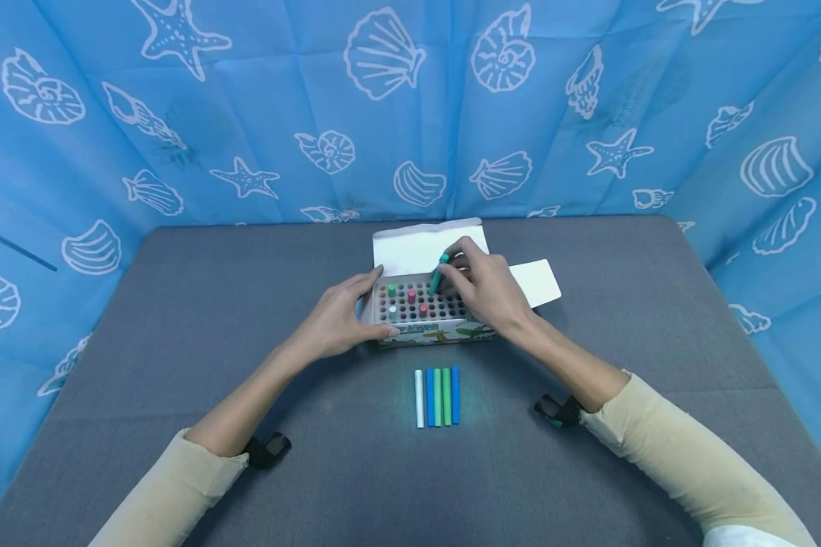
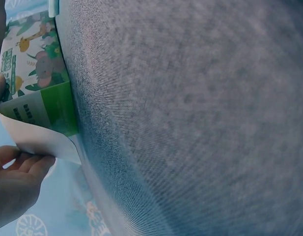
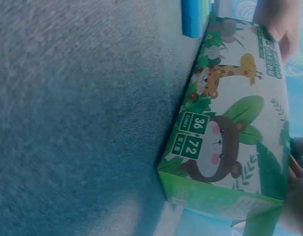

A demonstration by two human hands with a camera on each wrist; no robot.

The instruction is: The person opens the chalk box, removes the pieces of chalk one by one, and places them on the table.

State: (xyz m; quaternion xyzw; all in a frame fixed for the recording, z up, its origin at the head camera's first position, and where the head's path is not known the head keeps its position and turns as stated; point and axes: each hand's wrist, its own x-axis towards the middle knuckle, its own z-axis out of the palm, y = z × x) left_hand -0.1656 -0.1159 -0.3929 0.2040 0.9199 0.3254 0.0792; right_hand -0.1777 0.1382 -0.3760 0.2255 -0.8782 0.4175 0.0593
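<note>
A white cardboard box [image 1: 420, 334] with printed animals holds a tray of round holes [image 1: 445, 312]. My left hand [image 1: 338, 317] grips the box's left end, thumb along the front edge and fingers at the back corner. Over the tray, my right hand [image 1: 486, 286] pinches a teal chalk stick [image 1: 438, 275], tilted with its lower end at the holes. Standing in other holes are a green chalk [image 1: 391, 290], a white chalk [image 1: 393, 312] and two pink-red chalks [image 1: 412, 295]. In the left wrist view, fingers touch a white end flap [image 2: 41, 140].
In front of the box several chalk sticks lie side by side: a white one [image 1: 420, 399], blue ones [image 1: 455, 395] and green ones [image 1: 447, 396]. The raised lid [image 1: 407, 251] stands behind the tray, and a side flap [image 1: 537, 282] sticks out right. Grey cloth covers the table [image 1: 246, 273].
</note>
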